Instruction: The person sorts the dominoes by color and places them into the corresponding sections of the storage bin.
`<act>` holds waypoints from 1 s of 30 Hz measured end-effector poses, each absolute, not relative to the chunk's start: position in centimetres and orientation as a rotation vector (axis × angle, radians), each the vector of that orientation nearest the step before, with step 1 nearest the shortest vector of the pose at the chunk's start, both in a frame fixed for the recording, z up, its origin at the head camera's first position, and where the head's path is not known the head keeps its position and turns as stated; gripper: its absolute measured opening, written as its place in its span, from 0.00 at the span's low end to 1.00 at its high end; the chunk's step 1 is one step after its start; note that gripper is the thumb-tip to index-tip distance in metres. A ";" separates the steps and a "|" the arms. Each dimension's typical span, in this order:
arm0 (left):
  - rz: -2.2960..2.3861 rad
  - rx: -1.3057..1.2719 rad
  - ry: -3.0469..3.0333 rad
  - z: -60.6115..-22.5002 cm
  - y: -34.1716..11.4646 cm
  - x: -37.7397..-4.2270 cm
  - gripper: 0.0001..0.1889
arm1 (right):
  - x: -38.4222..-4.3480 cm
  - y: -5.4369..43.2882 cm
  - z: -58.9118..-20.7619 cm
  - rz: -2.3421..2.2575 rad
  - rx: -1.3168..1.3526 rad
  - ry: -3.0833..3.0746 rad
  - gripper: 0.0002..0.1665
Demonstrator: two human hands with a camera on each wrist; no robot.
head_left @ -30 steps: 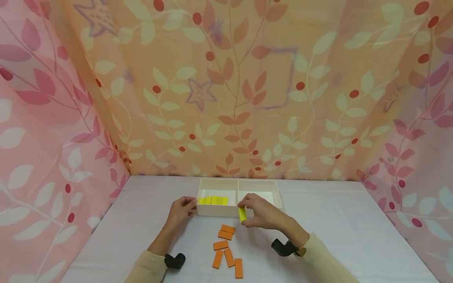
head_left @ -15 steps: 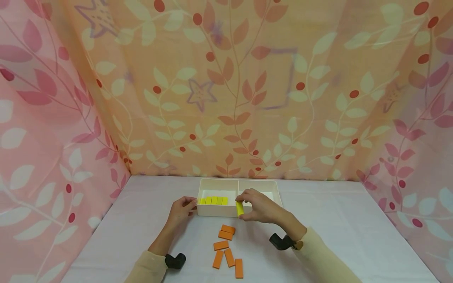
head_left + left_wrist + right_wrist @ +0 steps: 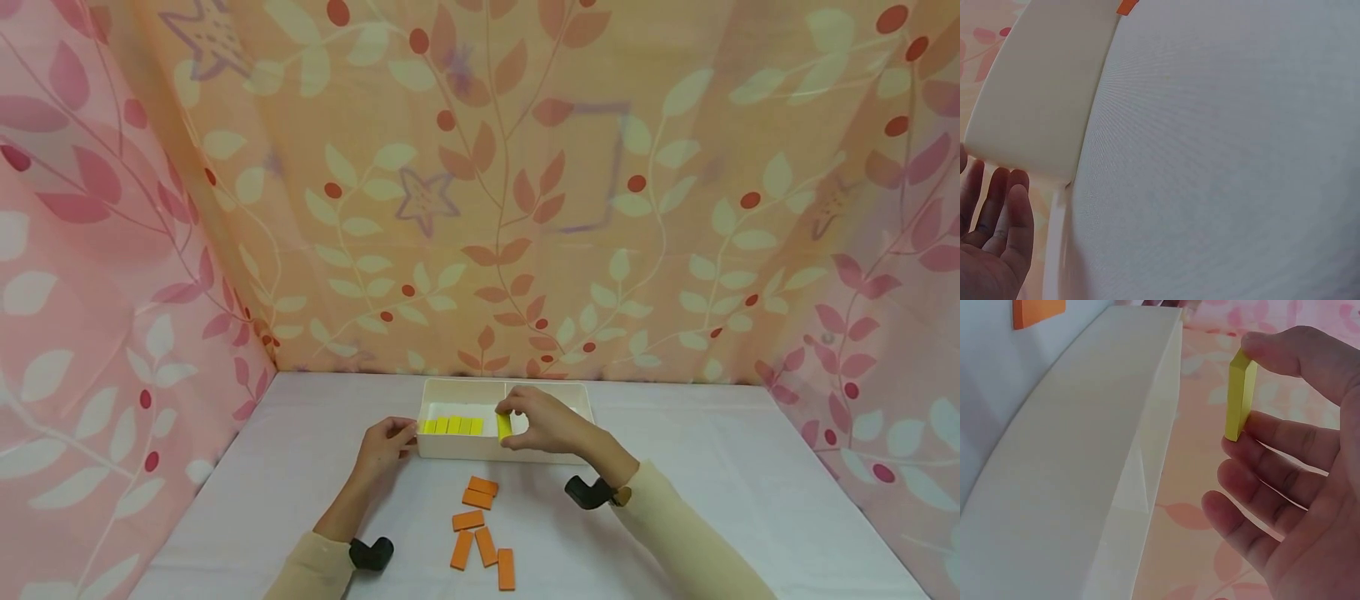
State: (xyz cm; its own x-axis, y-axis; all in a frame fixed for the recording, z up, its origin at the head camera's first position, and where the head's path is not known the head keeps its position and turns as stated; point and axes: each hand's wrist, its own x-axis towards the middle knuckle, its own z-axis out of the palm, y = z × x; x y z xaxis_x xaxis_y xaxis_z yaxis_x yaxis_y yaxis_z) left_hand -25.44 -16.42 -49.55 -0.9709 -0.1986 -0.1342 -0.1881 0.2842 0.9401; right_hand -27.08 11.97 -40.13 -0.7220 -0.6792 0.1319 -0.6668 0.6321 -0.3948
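A yellow domino-like block [image 3: 504, 427] is pinched upright between the thumb and fingertips of my right hand [image 3: 551, 421]; the right wrist view shows the same yellow block [image 3: 1240, 397] above the box's rim. In the head view it overlaps the box near the divider. The cream two-compartment box [image 3: 459, 448] has a row of several yellow blocks [image 3: 453, 426] along the front of its left compartment. At the box's left end, my left hand [image 3: 384, 446] touches the wall with its fingertips. The left wrist view has that left hand [image 3: 997, 231] with fingers extended against the box end [image 3: 1035, 94].
Several orange blocks lie loose on the white cloth in front of the box, among them an upper orange block [image 3: 483, 485] and a lowest orange block [image 3: 506, 569]. Floral curtains [image 3: 480, 250] enclose the table [image 3: 300, 433] at the back and sides.
My right hand has lifted the yellow block up and slightly left, from in front of the box's wall to over its rim. The left hand stays at the box's left end.
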 end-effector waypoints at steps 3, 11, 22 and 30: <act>-1.833 0.375 -2.517 -49.5 -16.5 -25.4 0.15 | -27.6 11.6 -40.1 -0.653 -1.129 2.811 0.24; -1.830 0.378 -2.531 -49.1 -16.6 -25.5 0.15 | -29.2 10.7 -40.2 -0.641 -1.068 2.813 0.26; -1.846 0.392 -2.517 -49.1 -16.5 -25.5 0.15 | -30.5 9.4 -40.4 -0.608 -1.057 2.797 0.24; -1.824 0.410 -2.533 -49.2 -16.4 -25.6 0.14 | -31.5 8.8 -40.9 -0.586 -1.027 2.767 0.25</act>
State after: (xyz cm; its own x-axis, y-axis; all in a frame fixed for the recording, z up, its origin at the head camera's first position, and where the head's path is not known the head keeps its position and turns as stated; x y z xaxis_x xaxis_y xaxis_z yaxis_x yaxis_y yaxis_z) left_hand -25.62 -16.42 -49.15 -0.9661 -0.2057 -0.1558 -0.2130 0.2945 0.9316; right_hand -31.48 8.80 -40.92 -0.7591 -0.6508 0.0108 -0.5994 0.6925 -0.4016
